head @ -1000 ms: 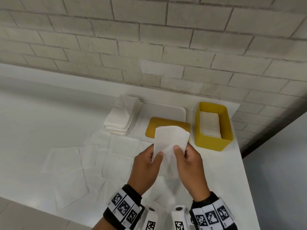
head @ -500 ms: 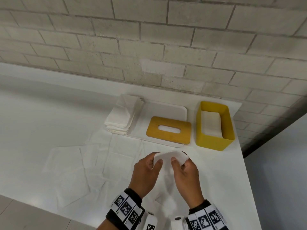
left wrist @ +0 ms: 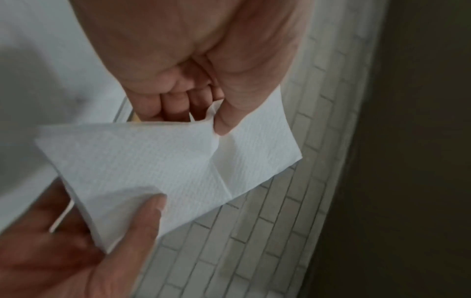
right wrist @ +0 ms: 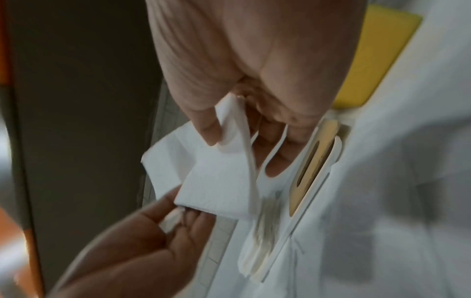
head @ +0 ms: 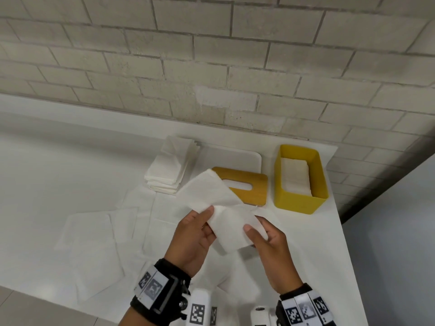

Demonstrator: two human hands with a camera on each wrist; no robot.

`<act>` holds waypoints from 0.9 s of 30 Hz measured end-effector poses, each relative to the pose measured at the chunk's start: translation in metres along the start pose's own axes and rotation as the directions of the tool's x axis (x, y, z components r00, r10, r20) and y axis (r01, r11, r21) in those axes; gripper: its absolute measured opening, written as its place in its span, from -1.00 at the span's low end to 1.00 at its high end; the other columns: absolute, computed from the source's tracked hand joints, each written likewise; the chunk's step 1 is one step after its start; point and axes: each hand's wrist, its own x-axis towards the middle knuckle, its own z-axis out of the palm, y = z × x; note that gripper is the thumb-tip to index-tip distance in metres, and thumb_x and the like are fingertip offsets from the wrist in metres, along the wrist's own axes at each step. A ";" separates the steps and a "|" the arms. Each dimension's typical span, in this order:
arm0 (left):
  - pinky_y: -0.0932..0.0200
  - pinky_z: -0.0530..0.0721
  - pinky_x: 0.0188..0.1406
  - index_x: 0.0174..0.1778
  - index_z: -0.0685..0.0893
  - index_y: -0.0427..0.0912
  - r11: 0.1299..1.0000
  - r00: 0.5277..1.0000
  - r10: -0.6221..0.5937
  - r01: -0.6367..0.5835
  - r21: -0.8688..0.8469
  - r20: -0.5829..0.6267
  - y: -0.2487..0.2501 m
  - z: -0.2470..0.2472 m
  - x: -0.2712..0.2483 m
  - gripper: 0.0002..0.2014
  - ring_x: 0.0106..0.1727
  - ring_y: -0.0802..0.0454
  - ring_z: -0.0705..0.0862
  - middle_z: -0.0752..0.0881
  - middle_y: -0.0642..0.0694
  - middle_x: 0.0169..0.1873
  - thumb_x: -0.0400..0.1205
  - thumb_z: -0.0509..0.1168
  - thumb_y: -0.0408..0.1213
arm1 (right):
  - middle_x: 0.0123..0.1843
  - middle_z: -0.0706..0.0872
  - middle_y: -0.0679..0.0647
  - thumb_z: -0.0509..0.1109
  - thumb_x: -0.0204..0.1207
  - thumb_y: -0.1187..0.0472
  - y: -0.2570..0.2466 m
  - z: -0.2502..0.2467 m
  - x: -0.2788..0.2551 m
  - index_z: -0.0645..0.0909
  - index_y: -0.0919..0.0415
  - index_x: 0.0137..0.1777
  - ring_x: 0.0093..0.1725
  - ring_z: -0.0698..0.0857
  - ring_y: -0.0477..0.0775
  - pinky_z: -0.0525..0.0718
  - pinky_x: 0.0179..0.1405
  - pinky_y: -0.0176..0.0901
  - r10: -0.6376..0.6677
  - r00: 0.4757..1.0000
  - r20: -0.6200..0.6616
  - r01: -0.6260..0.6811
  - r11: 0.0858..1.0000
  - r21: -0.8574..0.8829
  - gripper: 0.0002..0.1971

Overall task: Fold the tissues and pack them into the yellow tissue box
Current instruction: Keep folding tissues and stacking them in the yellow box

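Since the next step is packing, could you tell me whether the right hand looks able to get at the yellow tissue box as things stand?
Probably yes. The yellow tissue box stands open-topped just ahead of the right hand, with nothing between them; its lid lies off to the side. The hand does share the tissue with the left hand.

I take the tray (head: 237, 158) as my landmark; it lies on the table (head: 58, 180) against the wall (head: 211, 67). The lid (head: 244, 184) rests on its near edge. The tissue box (head: 300, 201) stands just right of the tray, with folded tissues (head: 295, 175) in it. A stack of tissues (head: 169, 170) sits at its left edge. Loose sheets (head: 94, 231) lie before it. Both hands hold one tissue (head: 219, 203) above the table, in front of the tray.
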 end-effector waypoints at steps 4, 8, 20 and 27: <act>0.01 0.81 0.20 0.35 0.73 -0.20 0.988 0.998 -0.063 0.063 -0.138 0.003 -0.004 -0.001 0.003 -0.74 0.22 -0.06 0.84 0.83 -0.22 0.26 0.77 0.27 -0.35 | 0.28 0.83 0.15 0.37 0.65 0.37 -0.007 0.009 -0.001 0.69 0.19 0.36 0.31 0.78 0.14 0.67 0.31 0.11 0.116 0.993 0.028 -0.119 0.927 0.355 -0.69; 0.05 0.83 0.14 0.36 0.72 -0.17 0.988 0.998 -0.058 0.055 -0.146 -0.016 -0.005 -0.006 0.006 -0.73 0.23 -0.06 0.84 0.83 -0.19 0.26 0.77 0.27 -0.35 | 0.26 0.83 0.21 0.32 0.69 0.39 -0.006 0.010 0.000 0.71 0.24 0.33 0.29 0.79 0.17 0.65 0.35 0.13 0.146 0.989 0.021 -0.143 0.911 0.387 -0.72; -0.12 0.73 0.29 0.35 0.72 -0.08 0.966 0.966 0.209 -0.178 0.189 -0.155 0.018 -0.063 0.013 -0.75 0.20 -0.07 0.85 0.86 -0.02 0.20 0.82 0.22 -0.29 | 0.27 0.82 0.16 0.25 0.71 0.44 -0.035 -0.062 0.034 0.62 0.24 0.39 0.21 0.83 0.16 0.87 -0.08 0.02 0.225 0.941 -0.255 -0.009 0.767 0.642 -0.69; 0.64 0.57 0.01 0.06 0.79 0.25 0.406 0.939 0.340 -0.191 0.894 0.047 -0.013 -0.109 -0.002 -0.74 0.02 0.49 0.75 0.78 0.55 -0.05 0.71 0.41 -0.30 | 0.39 0.68 0.29 0.16 0.68 0.54 -0.028 -0.093 0.085 0.42 0.36 0.58 0.19 0.76 0.24 0.87 -0.09 0.07 0.321 0.823 -0.468 0.112 0.717 0.688 -0.53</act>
